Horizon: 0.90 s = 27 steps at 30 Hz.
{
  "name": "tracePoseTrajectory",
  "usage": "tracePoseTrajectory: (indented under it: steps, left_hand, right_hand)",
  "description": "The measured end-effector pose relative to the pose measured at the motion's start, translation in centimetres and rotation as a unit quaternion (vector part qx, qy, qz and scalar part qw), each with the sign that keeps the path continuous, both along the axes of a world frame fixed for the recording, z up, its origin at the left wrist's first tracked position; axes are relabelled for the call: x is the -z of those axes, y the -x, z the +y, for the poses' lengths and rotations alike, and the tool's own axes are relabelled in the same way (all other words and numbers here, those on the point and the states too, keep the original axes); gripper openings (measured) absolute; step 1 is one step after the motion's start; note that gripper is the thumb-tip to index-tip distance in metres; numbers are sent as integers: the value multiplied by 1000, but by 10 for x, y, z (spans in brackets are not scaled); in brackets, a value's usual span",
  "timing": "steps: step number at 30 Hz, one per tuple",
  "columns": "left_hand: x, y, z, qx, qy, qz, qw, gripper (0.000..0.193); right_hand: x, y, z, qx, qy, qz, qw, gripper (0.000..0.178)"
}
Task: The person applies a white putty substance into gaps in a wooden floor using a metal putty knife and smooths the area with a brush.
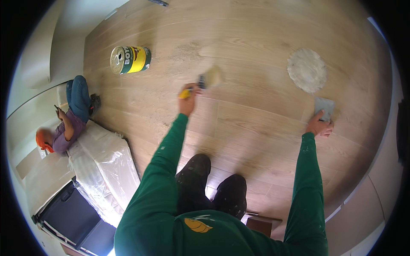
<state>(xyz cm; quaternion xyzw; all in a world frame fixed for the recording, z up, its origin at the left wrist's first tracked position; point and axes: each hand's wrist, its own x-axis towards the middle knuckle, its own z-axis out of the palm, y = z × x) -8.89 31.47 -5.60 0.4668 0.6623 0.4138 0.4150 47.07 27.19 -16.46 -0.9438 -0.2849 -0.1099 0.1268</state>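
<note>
My left hand (188, 97) is closed round the yellow handle of a wide paintbrush (201, 82). Its pale bristles are smeared by motion just over the wood-look floor. Over on the right, my right hand (319, 125) grips a flat grey rectangular piece (324, 108), whose exact kind I cannot make out, down at the floor. Just beyond that piece lies a round, whitish, crusted disc (306, 70). Pale dust (186, 51) is scattered on the floor past the brush.
A yellow and green metal can (130, 59) lies at the far left. Along the left side, a person (70, 126) in a purple top and orange head covering sits by plastic-wrapped furniture (100, 158), holding a phone-like object. A pale wall (358, 209) runs along the right.
</note>
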Motion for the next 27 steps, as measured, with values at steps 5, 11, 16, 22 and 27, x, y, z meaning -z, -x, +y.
tracePoseTrajectory:
  steps: [5, 11, 16, 22, 27]
  left_hand:
    - [-23, 0, 27, -63, -37, 30, 997, 13]
    - [-28, -273, 49, 155, -24, -90, 983, 12]
    - [9, -143, 80, 92, -17, -45, 995, 14]
    - [-47, -39, 123, 0, -50, 85, 995, 15]
    - [-68, -247, 132, 175, -39, -54, 982, 15]
  right_hand:
    - [-7, -12, 1, 13, 17, -7, 1000, 80]
    - [-14, -5, 0, -10, 1, -4, 1000, 77]
    - [-23, -1, 1, 13, 22, 31, 999, 79]
    - [-24, -3, 1, 20, 28, 29, 999, 78]
    - [-21, -4, 4, 17, 42, 19, 999, 76]
